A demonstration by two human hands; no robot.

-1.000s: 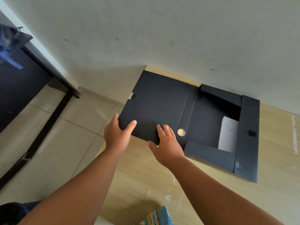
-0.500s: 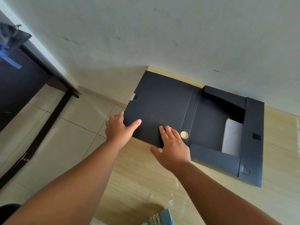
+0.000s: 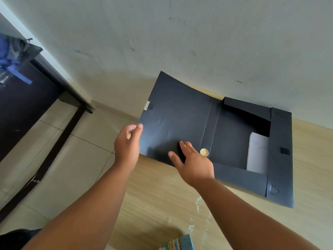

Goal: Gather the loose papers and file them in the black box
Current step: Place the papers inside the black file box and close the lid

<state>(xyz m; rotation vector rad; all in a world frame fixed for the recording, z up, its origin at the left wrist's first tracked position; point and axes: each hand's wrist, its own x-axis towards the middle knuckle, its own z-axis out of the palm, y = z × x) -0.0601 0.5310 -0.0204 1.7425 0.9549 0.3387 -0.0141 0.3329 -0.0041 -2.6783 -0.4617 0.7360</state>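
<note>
Both hands reach forward on bare, outstretched forearms toward a black box (image 3: 216,138) lying open on a light wooden desk (image 3: 162,204) against a pale wall (image 3: 180,42). Left hand (image 3: 128,143), blurred, is at the lid's (image 3: 173,120) left edge with fingers loosely curled; whether it grips that edge cannot be told. Right hand (image 3: 193,159) hovers palm-down with fingers spread over the lid's near edge, just beside a round brass button (image 3: 204,152), grasping nothing. White papers (image 3: 257,152) lie inside the box's tray at the right, partly covered by its folded side flaps. A patterned blue object (image 3: 178,243) shows at the desk's near edge, and a dark cabinet (image 3: 27,105) stands to the left above the tiled floor (image 3: 63,168).
</note>
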